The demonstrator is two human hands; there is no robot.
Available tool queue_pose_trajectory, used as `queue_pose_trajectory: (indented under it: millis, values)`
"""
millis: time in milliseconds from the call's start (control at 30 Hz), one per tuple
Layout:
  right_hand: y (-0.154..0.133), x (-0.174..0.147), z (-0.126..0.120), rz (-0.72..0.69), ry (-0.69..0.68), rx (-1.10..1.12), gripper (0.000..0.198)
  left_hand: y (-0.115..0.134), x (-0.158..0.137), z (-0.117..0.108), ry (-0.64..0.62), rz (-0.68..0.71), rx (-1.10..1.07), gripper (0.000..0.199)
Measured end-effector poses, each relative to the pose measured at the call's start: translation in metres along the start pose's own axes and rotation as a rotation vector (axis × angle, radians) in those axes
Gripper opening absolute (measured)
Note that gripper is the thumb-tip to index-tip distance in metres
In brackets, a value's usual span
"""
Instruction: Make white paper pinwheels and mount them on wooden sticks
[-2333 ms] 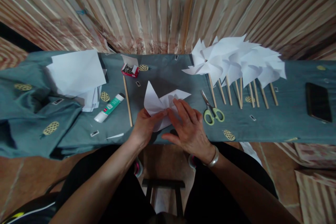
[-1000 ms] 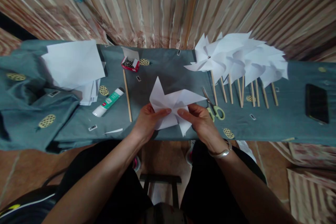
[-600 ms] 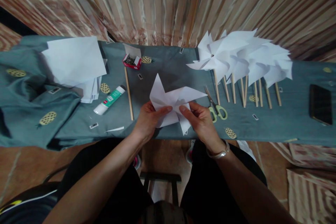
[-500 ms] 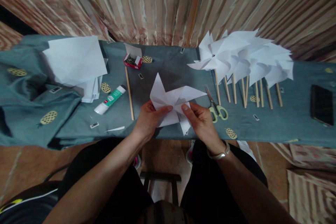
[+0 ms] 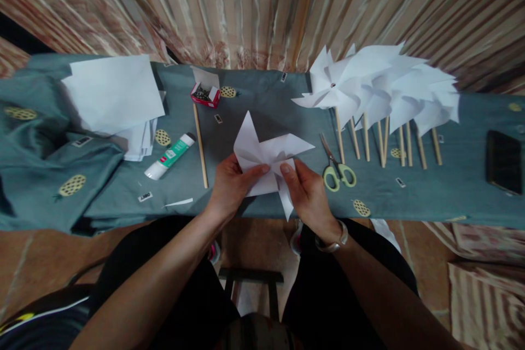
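A white paper pinwheel [image 5: 268, 156] with folded, pointed blades is held over the near edge of the table. My left hand [image 5: 232, 183] is closed on its left side, the thumb pressing near the centre. On the right side, my right hand [image 5: 305, 191] pinches a blade between thumb and fingers. No stick shows on this pinwheel. Just right of my right hand lies a pair of scissors [image 5: 337, 167] with pale green handles. A wooden stick [image 5: 200, 147] rests to the left of my left hand.
Several finished pinwheels on sticks [image 5: 348, 79] overlap at the back right. A phone [image 5: 503, 163] lies far right. Leftward are a paper stack [image 5: 117, 93], a glue stick [image 5: 170, 156], a red box of small metal pieces [image 5: 205, 90] and a paper sliver [image 5: 179, 203]. A curtain [image 5: 262, 11] hangs behind.
My right hand has shifted slightly left and down, pulling in the right side of the pinwheel. The lower blade now hangs as a single point. My left hand stays almost in place.
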State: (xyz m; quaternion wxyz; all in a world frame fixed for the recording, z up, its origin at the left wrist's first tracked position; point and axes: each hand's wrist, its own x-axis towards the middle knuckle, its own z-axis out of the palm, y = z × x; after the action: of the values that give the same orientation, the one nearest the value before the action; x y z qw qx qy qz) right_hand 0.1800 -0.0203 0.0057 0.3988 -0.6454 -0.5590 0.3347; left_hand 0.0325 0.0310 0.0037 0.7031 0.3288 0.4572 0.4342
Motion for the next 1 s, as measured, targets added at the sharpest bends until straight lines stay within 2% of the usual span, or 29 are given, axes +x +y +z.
queue_pose_trajectory:
  millis: [267, 333, 467, 600, 800, 1000]
  values:
    - [-0.003, -0.001, -0.001, 0.005, 0.013, 0.038, 0.031, 0.000, 0.000, 0.000, 0.015, -0.014, 0.013, 0.028]
    - [-0.005, 0.001, -0.002, 0.048, 0.001, 0.143, 0.029, 0.001, 0.000, 0.000, 0.016, -0.017, 0.000, 0.028]
    - [-0.005, 0.008, -0.001, 0.231, -0.066, 0.499, 0.024, 0.004, -0.001, 0.002, 0.018, -0.039, -0.003, 0.030]
    - [-0.003, 0.013, 0.002, 0.334, -0.058, 0.652, 0.023, 0.005, -0.002, 0.003, 0.033, -0.023, 0.002, 0.038]
    - [-0.006, 0.014, 0.003, 0.359, -0.031, 0.702, 0.013, 0.003, -0.001, 0.001, 0.025, -0.003, 0.040, 0.038]
    - [-0.007, 0.016, 0.005, 0.289, -0.015, 0.617, 0.012, 0.006, -0.002, 0.001, 0.050, 0.024, 0.102, 0.037]
